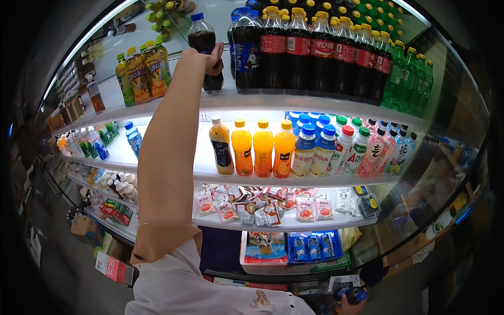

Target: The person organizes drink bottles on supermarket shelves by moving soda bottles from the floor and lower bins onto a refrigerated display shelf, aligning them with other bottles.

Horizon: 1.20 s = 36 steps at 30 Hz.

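On the top shelf my left hand [212, 60] is closed round the middle of a dark cola bottle [202, 41] with a blue cap. This bottle is upright at the shelf's front, just left of more blue-capped cola bottles [248, 55]; the hand covers its middle. My left forearm [176, 126] crosses in front of the shelves. At the lower right, my right hand [352, 307] grips another dark bottle [347, 295] with a blue cap, lying tilted. The lower part of that hand is cut off by the picture's edge.
Red-labelled cola bottles [323, 50] and green bottles [407, 79] fill the top shelf's right; yellow tea bottles [139, 73] stand left. Below are orange juice bottles [262, 149], milk drinks [320, 155], then snack packets [268, 205]. A glass side panel [446, 131] bounds the right.
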Available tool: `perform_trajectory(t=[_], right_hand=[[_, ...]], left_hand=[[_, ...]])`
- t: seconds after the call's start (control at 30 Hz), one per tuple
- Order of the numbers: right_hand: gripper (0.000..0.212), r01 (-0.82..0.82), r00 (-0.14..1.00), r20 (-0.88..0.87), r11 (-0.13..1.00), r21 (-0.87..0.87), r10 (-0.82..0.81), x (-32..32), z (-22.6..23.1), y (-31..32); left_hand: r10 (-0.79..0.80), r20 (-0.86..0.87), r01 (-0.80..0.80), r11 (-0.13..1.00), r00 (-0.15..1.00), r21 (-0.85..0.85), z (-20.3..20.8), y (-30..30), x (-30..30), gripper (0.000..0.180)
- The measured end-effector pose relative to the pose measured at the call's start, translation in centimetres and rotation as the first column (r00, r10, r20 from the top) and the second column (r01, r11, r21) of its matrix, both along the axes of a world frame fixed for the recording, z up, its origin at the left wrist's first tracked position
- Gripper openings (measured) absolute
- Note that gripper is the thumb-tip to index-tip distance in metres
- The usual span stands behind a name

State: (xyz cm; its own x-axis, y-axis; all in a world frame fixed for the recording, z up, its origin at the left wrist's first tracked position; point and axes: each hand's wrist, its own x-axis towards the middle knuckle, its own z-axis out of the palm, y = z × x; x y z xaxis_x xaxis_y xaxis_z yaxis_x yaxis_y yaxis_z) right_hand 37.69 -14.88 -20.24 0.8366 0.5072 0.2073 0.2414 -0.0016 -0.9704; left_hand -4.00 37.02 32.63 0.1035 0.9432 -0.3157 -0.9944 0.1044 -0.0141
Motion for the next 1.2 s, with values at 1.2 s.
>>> perform_trajectory(t=[1.2], right_hand=[[0.070,0.011,0.996,0.079,0.871,-0.492,0.031,-3.1,7.6,4.7]], left_hand=[[0.490,-0.590,0.101,0.817,-0.642,0.568,-8.9,8.5,-0.9,0.054]])
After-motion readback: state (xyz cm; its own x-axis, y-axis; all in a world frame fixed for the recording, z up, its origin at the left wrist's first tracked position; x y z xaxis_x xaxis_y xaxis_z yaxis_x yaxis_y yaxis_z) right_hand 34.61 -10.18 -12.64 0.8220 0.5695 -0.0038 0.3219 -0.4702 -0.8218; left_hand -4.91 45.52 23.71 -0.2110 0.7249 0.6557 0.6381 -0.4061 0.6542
